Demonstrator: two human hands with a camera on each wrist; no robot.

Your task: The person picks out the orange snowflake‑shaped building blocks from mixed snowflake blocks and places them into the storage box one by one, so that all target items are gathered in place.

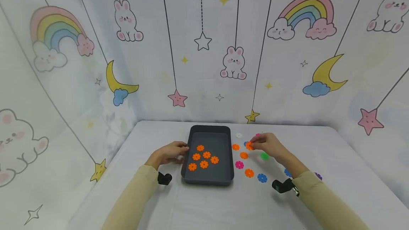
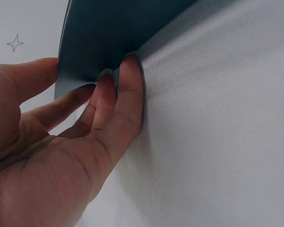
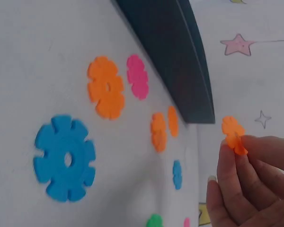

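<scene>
My left hand [image 1: 172, 152] is at the left side of a dark grey rectangular tray [image 1: 207, 180]. In the left wrist view, the thumb and fingertips touch the outside of the tray wall [image 2: 118, 28]. Several orange notched, flower-shaped plastic discs [image 1: 203, 164] lie flat in the tray. Right of the tray, my right hand [image 1: 270, 146] is raised over the table and pinches an orange flower-shaped disc [image 3: 233, 127] between thumb and fingers. Below and beside it lie loose discs: orange [image 1: 249, 173], blue [image 3: 65, 158], pink [image 1: 239, 165] and green [image 1: 264, 156].
A white cloth covers the table [image 1: 191, 205]. More discs lie at the right, among them a white one [image 1: 238, 135], a blue one [image 1: 288, 172] and a purple one [image 1: 318, 176] partly behind the right forearm. Printed curtains [image 1: 204, 66] stand behind and at both sides.
</scene>
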